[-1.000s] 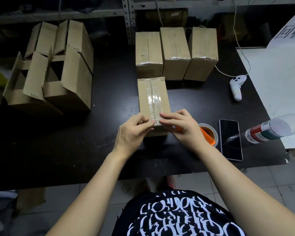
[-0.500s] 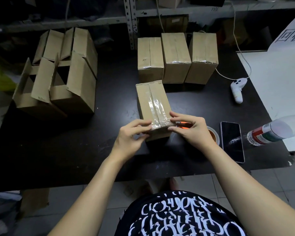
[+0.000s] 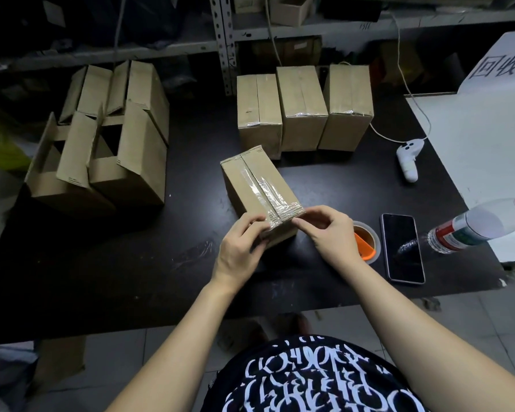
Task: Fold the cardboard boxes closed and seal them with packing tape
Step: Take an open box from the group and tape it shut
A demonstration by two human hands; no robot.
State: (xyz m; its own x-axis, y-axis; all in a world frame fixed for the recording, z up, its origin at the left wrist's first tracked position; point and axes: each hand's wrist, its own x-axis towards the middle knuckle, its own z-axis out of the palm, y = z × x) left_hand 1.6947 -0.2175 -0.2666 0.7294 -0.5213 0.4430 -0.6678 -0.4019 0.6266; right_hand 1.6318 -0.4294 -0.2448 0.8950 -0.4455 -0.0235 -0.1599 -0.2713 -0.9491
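Hands are working close together at the near end of the taped box [image 3: 259,185] on the black table [image 3: 116,263]. The left hand [image 3: 238,248] is gripping its near-left corner, hiding that end face, and the right hand [image 3: 330,233] is pinching the near-right corner. The box's long axis is running from near-right to far-left. The tape roll [image 3: 369,243] is lying half hidden behind the right hand.

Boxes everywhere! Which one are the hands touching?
The taped box lying alone mid-table, nearest the person. The left hand and right hand pinch its near end. The three sealed boxes behind it and the open boxes at the left go untouched.
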